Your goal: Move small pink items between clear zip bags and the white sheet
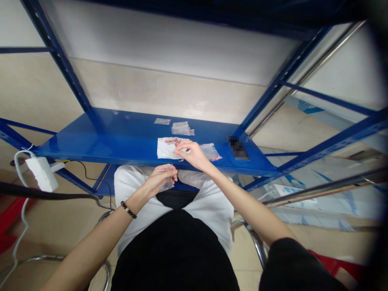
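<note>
My left hand (165,174) is closed around a small clear plastic bag (166,185), just in front of the shelf's edge and above my lap. Over the right side of a white sheet of paper (163,151), my right hand (194,153) has its thumb and fingertips pinched together. Whatever sits between those fingertips is too small to make out. Small pink pieces (172,142), with some green or brown among them, lie in a loose pile on the paper. Right of the paper rests a clear bag (211,150) with pink pieces in its lower part, partly behind my right hand.
Flat clear bags (182,128) are stacked behind the paper, and another clear bag (162,121) lies to their left. A dark, blurred-out object (238,148) is on the right of the blue shelf (121,133). A white power strip (41,173) hangs at the left.
</note>
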Tool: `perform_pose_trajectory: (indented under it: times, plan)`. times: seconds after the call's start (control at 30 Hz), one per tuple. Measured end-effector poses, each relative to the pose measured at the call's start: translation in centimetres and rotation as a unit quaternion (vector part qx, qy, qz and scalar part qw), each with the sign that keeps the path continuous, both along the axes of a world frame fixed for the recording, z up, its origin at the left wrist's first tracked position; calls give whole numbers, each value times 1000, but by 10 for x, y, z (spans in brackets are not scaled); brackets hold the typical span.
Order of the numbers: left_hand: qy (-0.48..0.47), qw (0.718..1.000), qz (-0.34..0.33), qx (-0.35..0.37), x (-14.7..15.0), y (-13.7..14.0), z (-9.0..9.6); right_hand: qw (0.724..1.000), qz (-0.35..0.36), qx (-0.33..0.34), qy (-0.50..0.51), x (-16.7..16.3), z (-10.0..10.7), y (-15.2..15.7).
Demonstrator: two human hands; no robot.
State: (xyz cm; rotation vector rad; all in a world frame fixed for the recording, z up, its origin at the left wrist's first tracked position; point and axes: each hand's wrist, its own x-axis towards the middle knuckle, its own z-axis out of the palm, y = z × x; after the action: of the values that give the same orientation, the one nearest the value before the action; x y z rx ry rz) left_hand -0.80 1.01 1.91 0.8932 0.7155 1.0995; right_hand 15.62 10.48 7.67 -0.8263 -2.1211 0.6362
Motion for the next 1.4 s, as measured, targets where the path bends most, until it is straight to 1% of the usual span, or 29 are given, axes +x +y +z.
perform_pose_trajectory:
  times: [0.1, 0.17, 0.23, 0.3, 0.37, 0.47, 0.63, 0.8, 0.9, 1.0, 1.07, 1.17, 1.23, 1.33, 1.4]
  plan:
    - [12, 1000, 6, 2, 1, 1, -1, 997, -60, 16, -39, 9, -6, 34]
    - [48, 999, 9, 4, 2, 1, -4, 993, -88, 30, -73, 14, -10, 54]
    - [89, 996, 20, 0, 2, 2, -8, 987, -113, 44, -106, 18, -14, 69]
    - [100, 994, 37, -17, 1, 4, -11, 982, -129, 57, -129, 20, -18, 77]
    - [80, 995, 50, -42, 0, 6, -14, 979, -127, 68, -145, 20, -22, 80]
    - [49, 995, 59, -67, -1, 8, -14, 976, -103, 89, -168, 18, -28, 79]
    - [40, 996, 45, -64, -3, 8, -12, 964, -99, 123, -212, 10, -35, 79]
    - [35, 996, 37, -71, -5, 9, -15, 958, -117, 124, -229, 5, -39, 83]
    - [32, 996, 28, -74, -6, 9, -15, 959, -116, 121, -229, 4, -37, 83]
    - [29, 996, 21, -76, -7, 9, -14, 965, -105, 122, -205, 3, -27, 76]
    - [31, 996, 24, -74, -7, 9, -13, 977, -83, 110, -165, 0, -17, 64]
    - [38, 997, 31, -63, -5, 7, -11, 993, -11, 71, -91, -5, 0, 36]
    - [46, 997, 25, -56, -4, 5, -8, 996, 45, 47, -67, -10, 10, 14]
    - [68, 996, 7, -53, -3, 2, -4, 990, 107, 25, -86, -16, 17, -14]
    - [83, 995, 1, -55, -3, 1, -3, 985, 129, 9, -112, -18, 17, -25]
